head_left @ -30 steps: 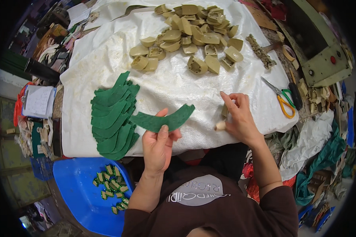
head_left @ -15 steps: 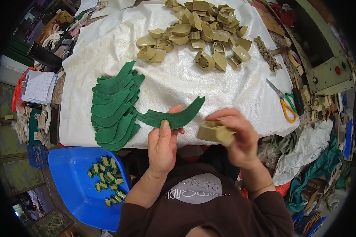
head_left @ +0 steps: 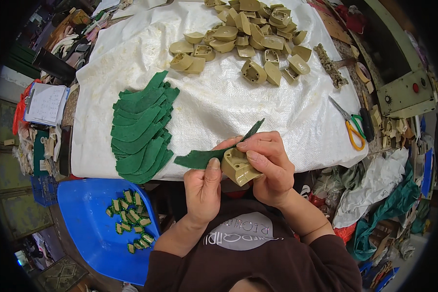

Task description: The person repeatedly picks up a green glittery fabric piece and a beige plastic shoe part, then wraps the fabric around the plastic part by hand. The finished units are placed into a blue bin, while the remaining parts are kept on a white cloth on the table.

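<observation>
Green strip [head_left: 196,158], matte and ragged-ended, bends against a glossy tan block [head_left: 238,168].

The beige block [head_left: 238,169] has come against the green strip [head_left: 198,158].

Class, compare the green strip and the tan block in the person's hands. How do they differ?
The green strip is thin, while the tan block is thick. The strip is long and narrow; the block is short and chunky. The strip looks matte; the block shines in places. Both are held, close together.
</observation>
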Action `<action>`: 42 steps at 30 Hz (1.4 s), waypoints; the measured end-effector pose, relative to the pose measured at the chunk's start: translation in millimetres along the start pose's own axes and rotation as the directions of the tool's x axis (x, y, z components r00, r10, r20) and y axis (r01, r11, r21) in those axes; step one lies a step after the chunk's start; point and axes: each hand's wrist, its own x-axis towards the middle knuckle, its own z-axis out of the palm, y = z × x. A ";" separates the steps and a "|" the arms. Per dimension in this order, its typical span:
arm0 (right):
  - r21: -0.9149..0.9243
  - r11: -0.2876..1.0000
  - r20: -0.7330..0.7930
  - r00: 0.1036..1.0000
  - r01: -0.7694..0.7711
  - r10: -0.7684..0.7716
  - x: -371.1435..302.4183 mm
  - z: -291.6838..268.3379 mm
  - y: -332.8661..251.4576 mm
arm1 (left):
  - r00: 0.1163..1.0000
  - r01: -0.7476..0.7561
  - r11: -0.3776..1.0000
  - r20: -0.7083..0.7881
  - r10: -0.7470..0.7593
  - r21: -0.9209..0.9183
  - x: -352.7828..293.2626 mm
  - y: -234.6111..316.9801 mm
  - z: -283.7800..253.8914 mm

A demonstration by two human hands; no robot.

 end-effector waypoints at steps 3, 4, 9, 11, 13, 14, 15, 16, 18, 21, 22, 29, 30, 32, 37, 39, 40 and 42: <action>-0.049 0.999 -0.015 1.000 -0.002 0.001 1.4 -0.5 0.8 | 1.000 0.024 0.989 -0.020 -0.021 0.147 -1.0 3.0 1.7; -0.070 0.998 -0.032 0.999 0.004 -0.006 1.4 1.7 1.4 | 0.999 0.041 0.978 -0.029 -0.036 0.204 -1.5 3.5 2.5; -0.195 0.981 -0.005 1.000 0.014 -0.015 6.5 0.9 3.4 | 0.987 -0.144 0.915 -0.016 0.162 0.377 -3.7 -4.7 1.3; -0.338 0.941 0.129 0.991 0.001 0.046 13.9 -6.3 -3.1 | 0.974 -0.212 0.900 0.003 0.228 0.380 -1.8 -4.3 -1.3; -0.300 0.954 0.124 0.992 0.019 0.019 11.2 -7.7 4.4 | 0.974 -0.213 0.897 0.017 0.224 0.388 0.0 -2.7 -2.6; -0.280 0.960 0.121 0.993 0.029 0.005 10.3 -8.6 7.2 | 0.966 -0.215 0.869 -0.036 0.257 0.446 2.4 0.3 -2.2; -0.294 0.955 0.137 0.991 0.033 0.008 10.8 -10.7 7.2 | 0.953 -0.209 0.838 -0.088 0.291 0.503 5.6 5.1 -1.5; -0.308 0.951 0.153 0.988 0.037 0.011 13.2 -13.8 5.6 | 0.936 -0.199 0.806 -0.136 0.326 0.558 7.3 9.2 -2.3; -0.367 0.929 0.229 0.972 0.046 0.043 20.6 -18.0 -1.9 | 0.932 -0.185 0.711 -0.108 0.346 0.678 6.0 15.3 -10.0; -0.467 0.883 0.395 0.906 0.055 0.153 31.0 -22.6 -18.0 | 0.943 -0.141 0.693 -0.118 0.312 0.707 3.2 14.1 -8.1; -0.481 0.876 0.446 0.873 0.048 0.198 32.6 -24.0 -20.9 | 0.952 -0.111 0.709 -0.130 0.277 0.697 1.5 12.2 -8.3; -0.473 0.881 0.534 0.802 0.023 0.266 26.1 -25.8 -19.0 | 0.959 -0.170 0.618 -0.017 0.284 0.768 -0.4 -1.3 -6.9; -0.469 0.883 0.524 0.813 0.029 0.252 23.3 -25.2 -16.4 | 0.957 -0.190 0.573 0.021 0.289 0.797 0.4 -1.3 -6.0; -0.463 0.885 0.503 0.835 0.041 0.224 17.1 -23.6 -9.2 | 0.951 -0.229 0.480 0.090 0.296 0.847 1.3 -0.5 -2.8; -0.290 0.954 0.389 0.901 -0.076 0.190 10.8 -24.6 9.3 | 0.974 -0.162 0.687 0.001 0.228 0.708 -2.1 5.7 -5.7; -0.183 0.974 0.386 0.902 -0.133 0.195 9.7 -27.3 11.1 | 0.969 -0.206 0.748 0.023 0.247 0.631 1.2 -3.6 -15.3; -0.138 0.976 0.398 0.893 -0.169 0.211 9.4 -28.1 9.8 | 0.965 -0.227 0.774 0.031 0.259 0.591 3.5 -9.4 -20.1; -0.040 0.971 0.407 0.883 -0.237 0.232 8.8 -27.0 8.5 | 0.943 -0.296 0.811 0.020 0.331 0.504 9.0 -16.6 -21.3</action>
